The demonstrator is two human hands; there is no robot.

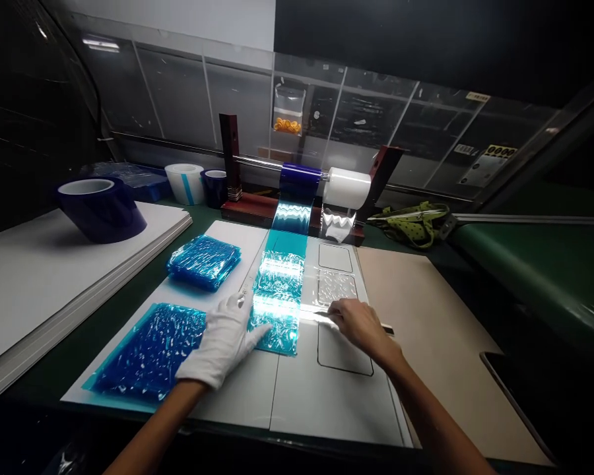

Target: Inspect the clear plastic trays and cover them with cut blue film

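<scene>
My left hand [222, 340], in a white glove, rests with thumb and fingers apart on the left edge of a shiny blue film strip [280, 284]. The strip comes off a dark blue film roll [301, 175] and lies flat on a white marked board [297, 396]. My bare right hand [359, 323] is closed around a slim knife [387, 329], just right of the strip. The knife's dark end sticks out behind the hand; its tip is lost in glare. Left of the gloved hand are a large stack of blue film sheets [148, 353] and a smaller stack [205, 260].
A white film roll [346, 188] shares the dark red stand [247, 206]. At left, a loose blue roll [101, 210] sits on stacked white sheets [20, 284]. Brown board [426, 316], a phone-like dark slab [515, 389] and a green pouch [410, 224] lie at right.
</scene>
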